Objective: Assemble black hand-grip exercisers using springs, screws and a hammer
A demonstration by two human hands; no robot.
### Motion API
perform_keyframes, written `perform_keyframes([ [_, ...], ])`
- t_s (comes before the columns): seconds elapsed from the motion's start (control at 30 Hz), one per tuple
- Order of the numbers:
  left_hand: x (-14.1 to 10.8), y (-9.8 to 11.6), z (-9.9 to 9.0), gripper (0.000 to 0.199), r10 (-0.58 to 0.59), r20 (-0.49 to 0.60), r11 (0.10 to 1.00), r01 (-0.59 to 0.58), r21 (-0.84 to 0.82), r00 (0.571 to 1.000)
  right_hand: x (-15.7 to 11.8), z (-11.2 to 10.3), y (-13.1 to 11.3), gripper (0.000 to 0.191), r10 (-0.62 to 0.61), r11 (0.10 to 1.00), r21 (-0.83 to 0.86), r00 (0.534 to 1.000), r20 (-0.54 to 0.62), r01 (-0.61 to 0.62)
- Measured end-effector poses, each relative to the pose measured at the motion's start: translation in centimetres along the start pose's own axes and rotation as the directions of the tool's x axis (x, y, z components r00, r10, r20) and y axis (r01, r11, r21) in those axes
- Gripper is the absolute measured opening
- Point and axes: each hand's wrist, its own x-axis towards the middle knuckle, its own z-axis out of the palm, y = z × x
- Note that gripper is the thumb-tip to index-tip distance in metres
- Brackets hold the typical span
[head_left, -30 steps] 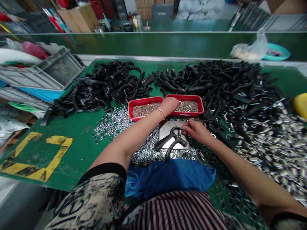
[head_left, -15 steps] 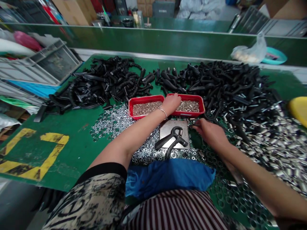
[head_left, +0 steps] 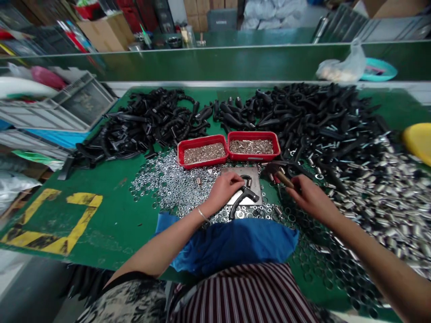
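Worktop in the head view: green, with a steel plate lying near the middle of its near edge. Black grip lies on the plate, spring toward the far edge, one curved leg reaching past the near edge by the left corner. Left hand is at the grip, thumb and fingers drawn narrow at its spring end; whether they pinch a small part, I cannot tell. Right hand is closed around the wooden handle of a hammer, its head just beside the plate's right edge. Two red trays of small metal parts sit beyond the plate's far edge. Rings spread left of it, metal sleeves toward the worktop's right edge, black handles along its far edge, blue cloth at its near edge.
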Motion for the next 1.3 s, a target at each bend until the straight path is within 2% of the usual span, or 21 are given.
perform_keyframes([
  [0.1,0.1,-0.6,0.9,0.009,0.064,-0.045,0.994,-0.059,0.094,0.997,-0.9,-0.9,-2.2,0.037,0.0,0.987,0.158,0.999,0.048,-0.008],
  [0.23,0.4,-0.5,1.1,0.011,0.147,-0.027,0.969,-0.138,0.206,0.989,-1.5,-1.4,-4.9,0.052,-0.141,0.968,0.202,0.988,-0.067,0.152],
  [0.3,0.2,-0.4,1.0,0.012,0.192,0.017,0.941,-0.189,0.281,0.981,-1.2,-1.4,-5.3,0.053,-0.176,0.965,0.187,0.982,-0.062,0.185],
  [0.4,-0.2,-0.2,1.0,0.016,0.288,0.15,0.859,-0.324,0.397,0.946,-0.5,-1.4,-4.7,0.052,-0.19,0.97,0.165,0.98,0.052,0.179],
  [0.47,-0.3,-0.2,0.9,0.019,0.322,0.198,0.83,-0.377,0.412,0.926,-0.2,-1.7,-4.2,0.051,-0.193,0.965,0.196,0.979,0.071,0.176],
  [0.53,-0.2,-0.4,0.7,0.018,0.282,0.16,0.874,-0.322,0.363,0.946,-0.1,-2.1,-4.2,0.05,-0.152,0.96,0.245,0.987,0.059,0.133],
  [0.6,0.2,-0.5,0.4,0.014,0.179,0.109,0.943,-0.203,0.265,0.978,-0.3,-2.3,-4.6,0.049,-0.065,0.959,0.279,0.997,0.038,0.052],
  [0.7,1.1,-0.3,-0.1,0.012,0.095,0.114,0.975,-0.116,0.189,0.989,-0.6,-2.3,-5.3,0.052,0.04,0.941,0.334,0.999,0.032,-0.048],
  [0.83,1.8,0.3,-0.1,0.013,0.14,0.153,0.947,-0.177,0.267,0.978,-1.3,-1.7,-5.4,0.055,0.126,0.875,0.463,0.99,0.07,-0.144],
  [0.93,1.8,0.4,0.0,0.018,0.237,0.231,0.866,-0.313,0.389,0.944,-1.9,-1.1,-4.9,0.056,0.155,0.821,0.541,0.983,0.101,-0.184],
  [1.03,1.2,0.5,-0.2,0.02,0.313,0.365,0.768,-0.46,0.446,0.877,-2.4,-0.9,-4.6,0.054,0.129,0.853,0.497,0.987,0.099,-0.161],
  [1.07,0.9,0.6,-0.3,0.019,0.318,0.367,0.763,-0.466,0.448,0.874,-2.6,-1.0,-4.6,0.052,0.1,0.883,0.451,0.991,0.087,-0.128],
  [1.13,-0.3,0.8,-0.1,0.042,0.303,0.27,0.797,-0.399,0.454,0.914,-3.2,-1.3,-5.1,0.049,0.011,0.933,0.359,0.999,0.041,-0.025],
  [1.2,-1.6,1.1,0.5,0.064,0.241,0.105,0.846,-0.262,0.464,0.965,-3.7,-1.7,-6.1,0.051,-0.08,0.949,0.304,0.997,-0.019,0.082],
  [1.23,-2.3,1.2,1.0,0.067,0.196,0.034,0.863,-0.189,0.468,0.98,-3.9,-1.8,-6.6,0.053,-0.113,0.95,0.288,0.992,-0.051,0.123],
  [1.3,-3.2,1.3,2.0,0.065,0.12,-0.037,0.877,-0.088,0.472,0.992,-3.9,-1.8,-7.5,0.054,-0.161,0.956,0.24,0.985,-0.056,0.17],
])
